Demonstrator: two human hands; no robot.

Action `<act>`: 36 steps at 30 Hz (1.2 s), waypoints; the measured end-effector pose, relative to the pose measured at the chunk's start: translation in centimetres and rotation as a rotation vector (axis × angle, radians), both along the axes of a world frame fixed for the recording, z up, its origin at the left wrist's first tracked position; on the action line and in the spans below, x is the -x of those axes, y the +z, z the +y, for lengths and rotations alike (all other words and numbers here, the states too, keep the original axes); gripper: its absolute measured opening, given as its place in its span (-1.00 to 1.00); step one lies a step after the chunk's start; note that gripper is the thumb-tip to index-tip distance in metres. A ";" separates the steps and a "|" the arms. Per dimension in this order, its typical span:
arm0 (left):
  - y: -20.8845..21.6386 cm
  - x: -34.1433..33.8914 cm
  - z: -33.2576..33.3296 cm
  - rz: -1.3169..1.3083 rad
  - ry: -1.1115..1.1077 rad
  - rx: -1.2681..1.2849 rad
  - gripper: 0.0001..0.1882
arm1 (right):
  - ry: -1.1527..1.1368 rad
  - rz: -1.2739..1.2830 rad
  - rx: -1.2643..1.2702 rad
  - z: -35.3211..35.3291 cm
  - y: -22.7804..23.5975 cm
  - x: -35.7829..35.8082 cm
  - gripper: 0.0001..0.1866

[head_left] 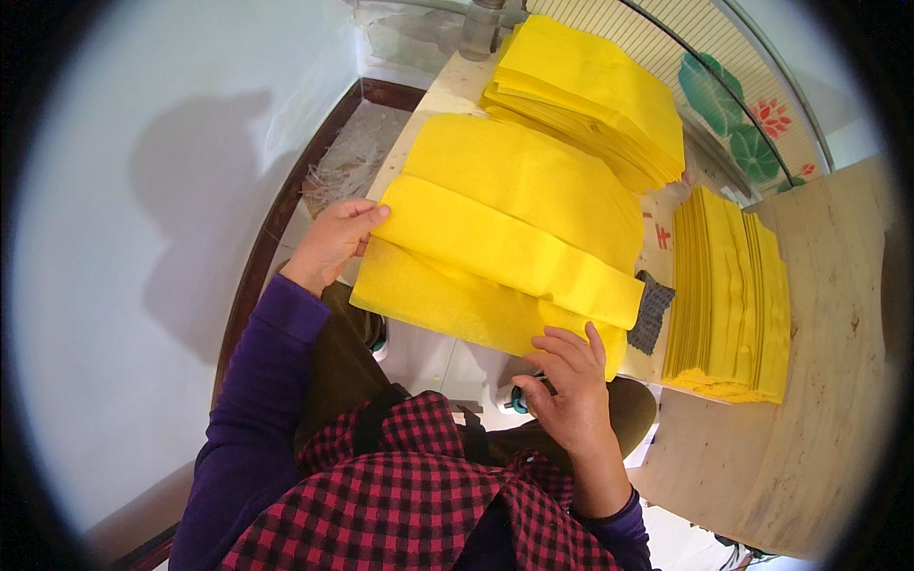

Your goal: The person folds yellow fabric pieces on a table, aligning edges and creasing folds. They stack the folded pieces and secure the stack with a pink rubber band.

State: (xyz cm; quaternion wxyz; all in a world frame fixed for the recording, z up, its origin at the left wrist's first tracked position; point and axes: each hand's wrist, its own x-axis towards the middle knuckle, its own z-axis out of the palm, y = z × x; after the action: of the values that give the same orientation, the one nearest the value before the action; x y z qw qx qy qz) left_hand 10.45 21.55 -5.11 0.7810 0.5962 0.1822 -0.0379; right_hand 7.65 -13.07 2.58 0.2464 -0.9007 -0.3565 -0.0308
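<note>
1. Here's the yellow nonwoven fabric sheet, soft, thin and faintly mottled, lying partly over the pale wooden tabletop and reaching past its near edge, with a raised folded band slanting across it.
2. The left hand has the sheet's left edge pinched, thumb on top, fingers curling behind.
3. And the right hand: fingers spread wide, thumb well apart, up at the near right edge; whether the fingertips touch, I cannot tell.
4. Beyond the sheet, a broad yellow fabric stack, layers slightly fanned; to the right, a tightly pleated-looking yellow pile, its edges running in ridges.
5. Between sheet and pile, a grey textured cloth scrap, ragged-edged.
6. Containers now: one translucent cylindrical vessel at the far corner, contents unclear.
</note>
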 end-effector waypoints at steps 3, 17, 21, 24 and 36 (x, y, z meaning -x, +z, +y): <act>0.1 0.0 -0.2 -0.008 -0.018 0.025 -0.76 | -0.047 0.046 -0.015 -0.6 -0.2 0.3 -0.75; -0.2 0.1 0.1 -0.111 -0.156 -0.006 -0.73 | -0.146 -0.075 -0.177 -1.3 0.9 -2.5 -0.47; -0.3 0.2 0.5 -0.127 -0.206 0.006 -0.66 | -0.053 -0.130 -0.091 0.9 1.0 -5.2 -0.40; -0.5 0.2 0.6 -0.151 -0.219 0.039 -0.64 | 0.032 -0.113 -0.096 3.3 0.5 -6.8 -0.41; 0.4 0.5 0.3 -0.168 -0.206 0.030 -0.65 | 0.037 -0.144 0.123 6.7 0.9 -7.8 -0.55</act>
State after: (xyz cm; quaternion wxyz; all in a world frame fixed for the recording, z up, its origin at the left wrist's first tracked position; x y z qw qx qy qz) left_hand 9.98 21.81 -4.73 0.7944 0.6010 0.0536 -0.0706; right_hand 15.47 -6.41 3.51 0.1648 -0.9030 -0.3908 -0.0687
